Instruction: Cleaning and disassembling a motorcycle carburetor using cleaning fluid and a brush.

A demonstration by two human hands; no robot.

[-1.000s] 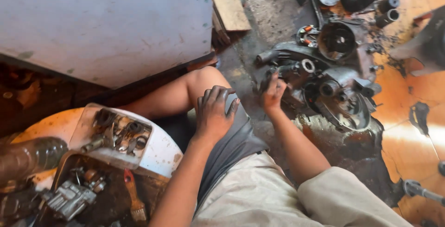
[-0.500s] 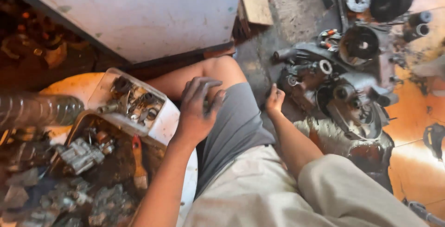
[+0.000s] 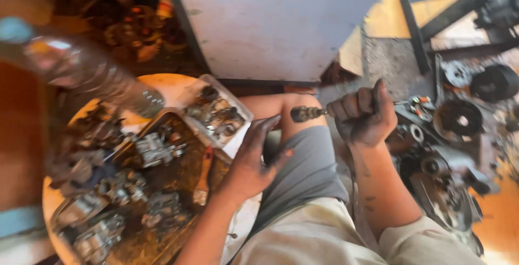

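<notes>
Right hand (image 3: 363,114) is fisted around a small tool with a dark ribbed tip (image 3: 304,114), held above the knee beside the stripped engine (image 3: 443,178) on the floor. Left hand (image 3: 254,159), fingers spread and empty, hovers at the round tray (image 3: 162,84) of parts; likely mid parts-fetch, so next comes a careful pick from the clutter.

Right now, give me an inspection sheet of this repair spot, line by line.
Surface: round tray heaped with greasy metal parts.
Job's things: screwdriver, dark handle pointing left; dismantled engine on the floor.
Clutter: clear box of small parts; plastic bottle, blurred.
Hands: right hand fisted round the screwdriver; left hand open, fingers spread, holding nothing.
Cables: nothing seen.
Surroundings: pale panel; black frame.
</notes>
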